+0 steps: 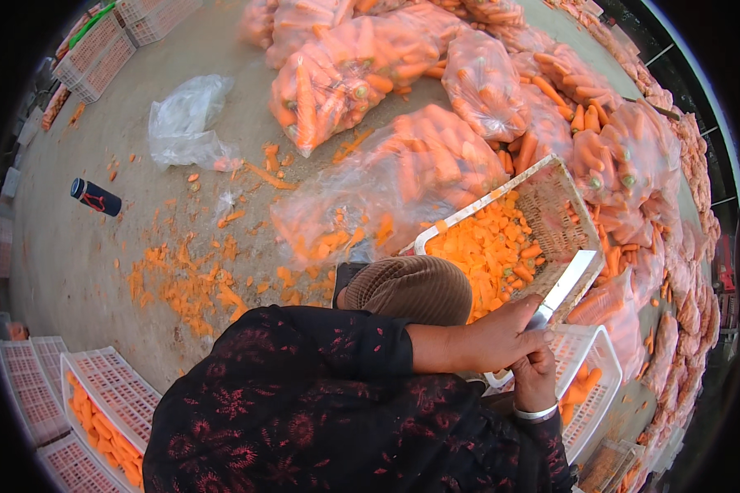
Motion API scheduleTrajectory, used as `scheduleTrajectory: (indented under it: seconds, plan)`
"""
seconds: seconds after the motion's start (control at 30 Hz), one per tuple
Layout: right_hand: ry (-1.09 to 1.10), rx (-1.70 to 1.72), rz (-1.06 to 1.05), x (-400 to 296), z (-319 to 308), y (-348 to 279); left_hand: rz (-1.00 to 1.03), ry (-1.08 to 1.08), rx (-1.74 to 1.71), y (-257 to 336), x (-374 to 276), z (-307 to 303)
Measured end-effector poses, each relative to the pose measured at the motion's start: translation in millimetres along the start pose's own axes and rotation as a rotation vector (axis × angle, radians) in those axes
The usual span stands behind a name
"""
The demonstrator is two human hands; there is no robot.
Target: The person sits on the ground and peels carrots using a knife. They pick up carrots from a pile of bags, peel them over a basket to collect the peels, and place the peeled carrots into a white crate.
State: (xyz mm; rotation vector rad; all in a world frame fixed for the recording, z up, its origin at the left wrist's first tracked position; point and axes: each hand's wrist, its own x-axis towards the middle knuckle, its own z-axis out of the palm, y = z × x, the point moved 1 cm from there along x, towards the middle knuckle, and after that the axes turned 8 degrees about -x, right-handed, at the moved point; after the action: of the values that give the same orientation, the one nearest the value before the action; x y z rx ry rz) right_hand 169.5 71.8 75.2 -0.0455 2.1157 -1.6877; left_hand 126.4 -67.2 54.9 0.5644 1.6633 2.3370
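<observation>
My left hand (502,330) grips a square-ended knife (568,280), its broad blade pointing up and away to the right. My right hand (535,376), a pale bracelet at its wrist, meets the fingers of my left; whether it holds anything is hidden. Beyond the hands, a grimy plastic crate (564,197) is tilted and holds orange carrot peelings and cut ends (481,246). Under and beside my right hand stands a white plastic crate (607,363) with peeled carrots (576,391) in it. My bent knee (410,286) in brown corduroy is against the peelings crate.
Clear bags of carrots (339,74) pile up ahead and right. Scattered peelings (185,280), a crumpled plastic bag (188,123) and a dark flask (96,197) lie on the concrete floor (55,246). Lower left stands a crate (114,376) of peeled carrots; stacked crates (95,58) stand upper left.
</observation>
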Motion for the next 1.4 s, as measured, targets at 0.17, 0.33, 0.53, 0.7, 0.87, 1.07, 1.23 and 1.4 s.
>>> scheduleTrajectory:
  seconds: [0.17, 0.33, 0.53, 0.7, 0.87, 1.07, 1.23, 1.4]
  plan:
    - [0.243, 0.062, 0.006, 17, -17, 20, -0.041, 0.325, -0.098, -15, -15, -102]
    - [0.555, 0.056, 0.254, 36, -49, 78, -0.624, 0.641, 0.681, -152, -72, -276]
    - [0.562, 0.111, 0.407, 68, -48, 112, -0.579, 0.305, 1.186, -252, -55, -316]
    - [0.558, 0.069, 0.441, 88, -51, 110, -0.611, 0.297, 1.309, -283, 20, -353]
    - [0.597, 0.083, 0.464, 97, -58, 113, -0.281, 1.005, 0.745, -272, 115, -398]
    - [0.640, 0.085, 0.468, 112, -69, 116, -0.937, 0.273, 0.918, -269, 107, -425]
    - [0.604, 0.074, 0.470, 117, -68, 114, -1.092, 0.209, 0.892, -282, 79, -407]
    - [0.612, 0.081, 0.413, 106, -64, 111, -0.968, 0.487, 0.791, -275, 8, -356]
